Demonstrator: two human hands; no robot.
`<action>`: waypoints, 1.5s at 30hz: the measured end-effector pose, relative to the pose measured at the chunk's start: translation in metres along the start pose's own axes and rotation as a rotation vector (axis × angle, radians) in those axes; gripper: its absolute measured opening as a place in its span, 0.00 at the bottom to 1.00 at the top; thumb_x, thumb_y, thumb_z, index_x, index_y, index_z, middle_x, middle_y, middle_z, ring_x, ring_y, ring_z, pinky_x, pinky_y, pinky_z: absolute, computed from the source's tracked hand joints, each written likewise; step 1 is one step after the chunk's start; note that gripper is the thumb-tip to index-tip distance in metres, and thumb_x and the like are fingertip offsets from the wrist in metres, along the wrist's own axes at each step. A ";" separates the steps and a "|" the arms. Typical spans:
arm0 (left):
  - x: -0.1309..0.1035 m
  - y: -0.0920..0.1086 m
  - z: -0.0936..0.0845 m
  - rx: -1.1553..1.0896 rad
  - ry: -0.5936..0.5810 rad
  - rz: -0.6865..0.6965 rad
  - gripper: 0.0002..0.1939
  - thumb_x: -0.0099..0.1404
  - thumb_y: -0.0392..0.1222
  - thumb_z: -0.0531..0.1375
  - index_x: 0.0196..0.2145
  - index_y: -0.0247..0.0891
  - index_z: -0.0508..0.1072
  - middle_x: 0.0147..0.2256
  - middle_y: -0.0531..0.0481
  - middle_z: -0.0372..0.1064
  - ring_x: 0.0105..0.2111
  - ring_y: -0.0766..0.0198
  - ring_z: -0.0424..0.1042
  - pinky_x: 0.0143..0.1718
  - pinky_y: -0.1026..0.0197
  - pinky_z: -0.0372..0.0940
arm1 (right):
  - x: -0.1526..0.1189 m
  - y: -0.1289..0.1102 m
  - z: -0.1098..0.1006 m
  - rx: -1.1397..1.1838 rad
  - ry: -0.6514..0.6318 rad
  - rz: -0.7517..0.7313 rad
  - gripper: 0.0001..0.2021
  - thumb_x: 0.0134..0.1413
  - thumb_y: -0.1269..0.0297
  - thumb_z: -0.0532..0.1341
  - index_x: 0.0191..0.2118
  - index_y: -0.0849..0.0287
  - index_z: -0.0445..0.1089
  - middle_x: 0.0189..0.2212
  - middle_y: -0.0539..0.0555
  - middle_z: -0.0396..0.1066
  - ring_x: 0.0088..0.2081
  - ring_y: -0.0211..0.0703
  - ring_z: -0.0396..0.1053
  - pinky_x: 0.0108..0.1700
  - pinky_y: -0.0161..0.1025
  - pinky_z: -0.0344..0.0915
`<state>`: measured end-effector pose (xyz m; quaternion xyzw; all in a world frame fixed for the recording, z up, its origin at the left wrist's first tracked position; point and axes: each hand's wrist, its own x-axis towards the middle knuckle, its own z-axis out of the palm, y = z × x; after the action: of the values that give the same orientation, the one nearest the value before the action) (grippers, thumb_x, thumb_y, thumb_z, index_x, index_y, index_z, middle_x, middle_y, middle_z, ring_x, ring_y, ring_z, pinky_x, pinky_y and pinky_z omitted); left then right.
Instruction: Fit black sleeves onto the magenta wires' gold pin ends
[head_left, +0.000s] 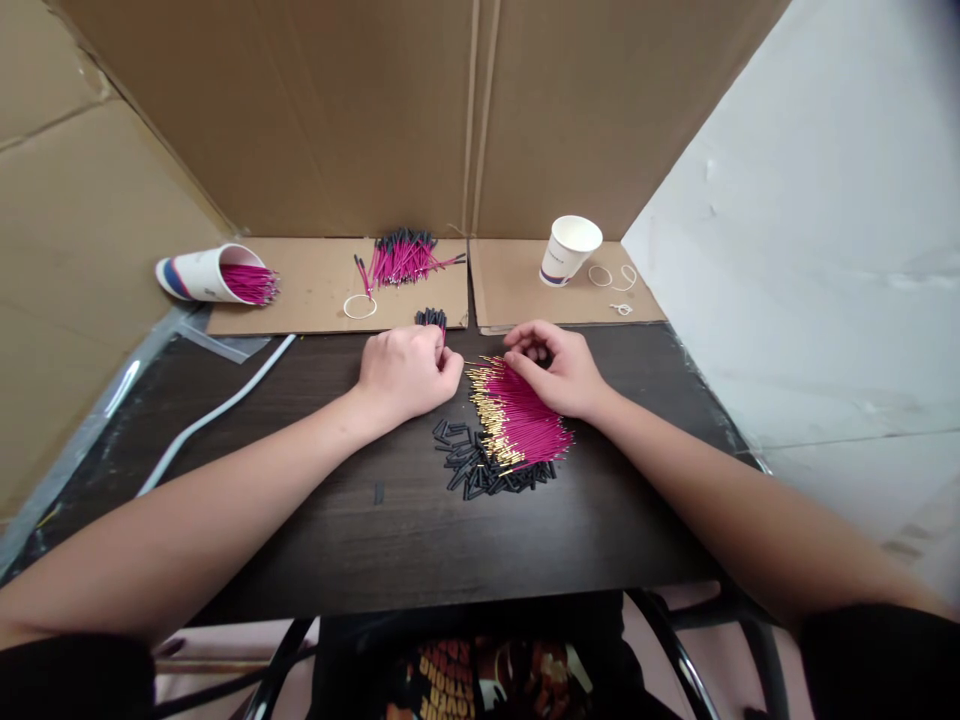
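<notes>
My left hand (409, 370) is closed round a bundle of pink wires with black sleeves (430, 318), whose sleeved ends stick out beyond the fingers. Beside it, my right hand (553, 366) has its thumb and fingers curled towards each other at the upper edge of a pile of pink wires with gold tips (529, 420); a thin wire shows by the fingertips, and whether they grip it is unclear. Loose black sleeves (469, 470) lie below and left of that pile, partly under it.
Sleeved pink wires (405, 260) lie on the cardboard strip (300, 300). A tipped paper cup (199, 277) with pink wires is at the left, an upright cup (568, 255) at the right. Rubber bands (360, 306) and a white cable (217, 415) also show.
</notes>
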<state>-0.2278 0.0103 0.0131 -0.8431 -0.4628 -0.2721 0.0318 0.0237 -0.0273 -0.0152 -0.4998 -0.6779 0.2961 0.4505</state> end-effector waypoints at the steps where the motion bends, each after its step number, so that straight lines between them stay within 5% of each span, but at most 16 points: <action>1: 0.000 0.000 0.000 0.009 -0.007 -0.006 0.10 0.63 0.41 0.61 0.24 0.39 0.71 0.22 0.47 0.71 0.23 0.58 0.68 0.27 0.58 0.57 | 0.000 0.000 -0.001 -0.021 -0.002 -0.005 0.08 0.63 0.60 0.68 0.44 0.57 0.77 0.33 0.51 0.77 0.33 0.41 0.68 0.39 0.43 0.65; 10: 0.002 -0.004 0.003 0.065 -0.022 -0.014 0.11 0.61 0.43 0.62 0.23 0.38 0.72 0.21 0.46 0.70 0.21 0.59 0.66 0.27 0.57 0.58 | 0.006 -0.006 -0.013 -0.205 -0.146 -0.116 0.04 0.63 0.63 0.68 0.37 0.57 0.76 0.31 0.50 0.74 0.33 0.42 0.66 0.40 0.43 0.62; 17: 0.003 -0.005 0.004 0.089 -0.045 -0.029 0.12 0.61 0.43 0.63 0.22 0.39 0.70 0.21 0.46 0.70 0.20 0.59 0.65 0.26 0.57 0.56 | 0.009 -0.014 -0.024 -0.097 -0.315 -0.081 0.10 0.62 0.59 0.71 0.34 0.56 0.72 0.31 0.49 0.71 0.32 0.41 0.66 0.38 0.42 0.63; 28: 0.002 -0.003 0.003 0.072 0.003 0.004 0.11 0.60 0.42 0.63 0.22 0.39 0.70 0.21 0.47 0.69 0.20 0.60 0.64 0.25 0.58 0.56 | 0.010 -0.017 -0.029 -0.037 -0.495 -0.191 0.13 0.54 0.57 0.79 0.36 0.54 0.77 0.47 0.54 0.68 0.51 0.51 0.69 0.61 0.53 0.65; 32: -0.001 -0.003 0.002 -0.100 0.019 0.155 0.08 0.62 0.41 0.62 0.26 0.39 0.71 0.25 0.48 0.72 0.24 0.61 0.67 0.27 0.58 0.58 | 0.010 -0.018 -0.028 -0.026 -0.510 -0.184 0.10 0.55 0.58 0.78 0.35 0.54 0.79 0.47 0.54 0.70 0.53 0.52 0.70 0.64 0.54 0.64; 37: -0.004 -0.001 0.000 -0.371 -0.145 0.516 0.08 0.67 0.42 0.60 0.38 0.37 0.79 0.33 0.46 0.77 0.30 0.60 0.74 0.32 0.58 0.68 | 0.010 -0.015 -0.027 -0.006 -0.494 -0.183 0.08 0.56 0.60 0.77 0.35 0.54 0.81 0.47 0.54 0.73 0.53 0.52 0.73 0.64 0.56 0.64; 45: -0.007 0.000 0.003 -0.450 -0.199 0.540 0.11 0.73 0.41 0.61 0.44 0.39 0.83 0.39 0.45 0.81 0.35 0.59 0.80 0.35 0.58 0.74 | 0.010 -0.011 -0.027 -0.009 -0.488 -0.181 0.04 0.58 0.61 0.75 0.34 0.53 0.82 0.47 0.54 0.75 0.52 0.52 0.74 0.64 0.56 0.66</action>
<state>-0.2296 0.0062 0.0071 -0.9431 -0.1529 -0.2654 -0.1291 0.0426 -0.0227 0.0090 -0.3530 -0.8098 0.3634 0.2959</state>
